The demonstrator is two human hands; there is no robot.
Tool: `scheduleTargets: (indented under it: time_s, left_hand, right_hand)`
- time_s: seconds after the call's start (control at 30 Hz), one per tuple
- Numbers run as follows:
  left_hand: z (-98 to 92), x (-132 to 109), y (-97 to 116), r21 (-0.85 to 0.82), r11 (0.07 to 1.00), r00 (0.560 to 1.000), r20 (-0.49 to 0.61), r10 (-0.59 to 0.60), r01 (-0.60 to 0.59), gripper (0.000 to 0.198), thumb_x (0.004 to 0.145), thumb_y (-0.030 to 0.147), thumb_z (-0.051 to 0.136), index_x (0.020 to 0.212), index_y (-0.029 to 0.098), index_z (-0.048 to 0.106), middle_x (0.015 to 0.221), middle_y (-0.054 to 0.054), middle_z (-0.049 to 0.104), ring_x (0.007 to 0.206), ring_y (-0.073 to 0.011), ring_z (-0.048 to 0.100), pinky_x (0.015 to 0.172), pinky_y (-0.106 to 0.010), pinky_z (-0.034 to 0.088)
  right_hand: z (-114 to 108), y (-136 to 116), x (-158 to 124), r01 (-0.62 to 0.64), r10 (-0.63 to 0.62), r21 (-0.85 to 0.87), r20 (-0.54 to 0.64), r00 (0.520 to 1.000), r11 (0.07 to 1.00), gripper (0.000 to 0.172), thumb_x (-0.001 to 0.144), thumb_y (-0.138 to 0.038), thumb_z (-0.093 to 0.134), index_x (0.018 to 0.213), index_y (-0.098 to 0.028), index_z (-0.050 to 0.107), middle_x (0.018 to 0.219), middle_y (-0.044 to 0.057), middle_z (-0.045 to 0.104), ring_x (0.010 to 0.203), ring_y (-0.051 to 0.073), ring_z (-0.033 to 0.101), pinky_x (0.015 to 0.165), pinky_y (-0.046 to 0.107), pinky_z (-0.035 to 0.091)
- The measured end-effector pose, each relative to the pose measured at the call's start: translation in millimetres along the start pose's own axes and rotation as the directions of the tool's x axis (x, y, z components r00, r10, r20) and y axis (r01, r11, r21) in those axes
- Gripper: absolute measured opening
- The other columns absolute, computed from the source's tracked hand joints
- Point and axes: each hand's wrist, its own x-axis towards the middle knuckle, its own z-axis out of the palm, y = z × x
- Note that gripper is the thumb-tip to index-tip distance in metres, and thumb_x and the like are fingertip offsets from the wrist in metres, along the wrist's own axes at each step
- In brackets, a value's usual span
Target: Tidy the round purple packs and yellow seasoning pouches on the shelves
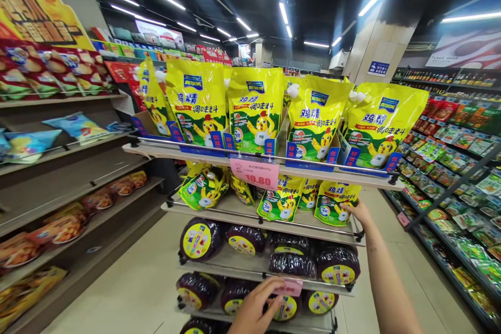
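Observation:
My right hand (359, 212) reaches to the second shelf and grips the right edge of a yellow-green chicken seasoning pouch (332, 203). That pouch stands upright at the row's right end; part of my grip is hidden. Lower down, my left hand (256, 307) is in front of the lower shelves, its fingers loosely bent and apart. Its fingertips are by a pink price tag (291, 288); whether they touch it I cannot tell. Another seasoning pouch (278, 201) stands left of the gripped one, and a tilted pouch (204, 188) leans at the left end.
Larger seasoning pouches (256, 107) stand in blue display boxes along the top shelf, above a pink price sign (254, 173). Dark round wrapped packs (200, 240) fill the lower shelves. Shelving with bagged goods (78, 128) is at left; a stocked rack (465, 167) is at right.

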Motion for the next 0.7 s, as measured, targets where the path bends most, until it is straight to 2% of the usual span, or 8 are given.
scheduleTargets:
  time_s: [0.1,0.2,0.27,0.37,0.47,0.57,0.63,0.7]
  left_hand:
    - [-8.2,-2,-7,-0.024,0.999,1.000,-0.015,-0.027,0.026,0.034,0.094,0.044,0.047,0.117,0.029,0.067,0.132,-0.007,0.065,0.121,-0.0202,0.061,0.098,-0.030,0.053]
    - [-17.1,-2,-13,-0.039,0.997,0.996,-0.047,-0.071,0.069,0.034,0.094,0.045,0.047,0.116,0.029,0.068,0.133,-0.006,0.064,0.121,-0.0209,0.060,0.094,-0.031,0.055]
    - [-21.6,-2,-16,-0.044,0.996,0.994,-0.063,-0.084,0.081,0.033,0.094,0.045,0.047,0.115,0.030,0.068,0.133,-0.006,0.063,0.121,-0.0212,0.060,0.095,-0.032,0.055]
    - [-26.8,0,-19,-0.034,0.997,0.995,-0.075,-0.067,0.065,0.033,0.094,0.045,0.047,0.116,0.031,0.067,0.135,-0.006,0.062,0.123,-0.0217,0.058,0.098,-0.035,0.054]
    - [-36.1,12,-27,0.021,1.000,0.990,-0.139,-0.020,0.023,0.033,0.093,0.045,0.049,0.117,0.032,0.067,0.138,-0.006,0.060,0.127,-0.0233,0.056,0.104,-0.041,0.051]
    - [-54.2,45,-42,0.069,0.997,0.964,-0.257,0.060,-0.044,0.032,0.090,0.044,0.054,0.117,0.031,0.066,0.139,-0.008,0.059,0.130,-0.0257,0.054,0.111,-0.049,0.043]
    - [-68.4,78,-53,0.051,0.995,0.936,-0.338,0.095,-0.082,0.034,0.088,0.042,0.057,0.118,0.029,0.065,0.140,-0.010,0.058,0.130,-0.0275,0.053,0.106,-0.049,0.047]
    - [-79.7,114,-60,0.029,0.991,0.887,-0.442,0.131,-0.132,0.040,0.085,0.041,0.061,0.122,0.027,0.061,0.138,-0.012,0.058,0.131,-0.0283,0.052,0.105,-0.048,0.047]
  right_hand:
    - [19,1,-25,0.084,-0.113,-0.138,-0.220,0.969,0.987,0.107,0.047,-0.056,0.087,0.136,-0.013,0.046,0.130,0.022,0.060,0.114,0.035,0.061,0.098,0.053,0.050]
    - [55,1,-54,0.101,-0.349,-0.438,-0.534,0.770,0.893,0.124,0.054,-0.070,0.079,0.149,-0.009,0.029,0.147,0.028,0.040,0.136,0.042,0.039,0.112,0.061,0.030]
    - [78,-1,-66,0.110,-0.455,-0.551,-0.542,0.706,0.827,0.128,0.060,-0.076,0.072,0.154,-0.008,0.018,0.152,0.028,0.030,0.142,0.044,0.028,0.115,0.063,0.021]
    - [106,-9,-71,0.078,-0.428,-0.547,-0.549,0.718,0.833,0.138,0.063,-0.081,0.066,0.155,-0.002,0.000,0.155,0.034,0.013,0.145,0.049,0.015,0.112,0.068,0.021]
    - [124,-15,-71,0.004,-0.463,-0.626,-0.573,0.676,0.780,0.141,0.064,-0.081,0.066,0.154,0.000,-0.006,0.155,0.038,-0.010,0.144,0.056,-0.001,0.105,0.077,0.018]
    - [136,-14,-71,0.045,-0.580,-0.813,-0.375,0.724,0.581,0.115,0.077,-0.069,0.063,0.158,-0.014,0.003,0.159,0.029,-0.019,0.143,0.056,-0.007,0.100,0.080,0.018]
    - [138,-10,-70,0.053,-0.567,-0.878,-0.261,0.782,0.476,0.092,0.087,-0.053,0.058,0.159,-0.028,0.007,0.161,0.021,-0.018,0.145,0.054,-0.005,0.101,0.079,0.017]
    - [132,-5,-70,0.033,-0.528,-0.902,-0.223,0.820,0.431,0.084,0.090,-0.042,0.056,0.158,-0.034,0.007,0.163,0.016,-0.017,0.146,0.051,-0.004,0.104,0.076,0.018]
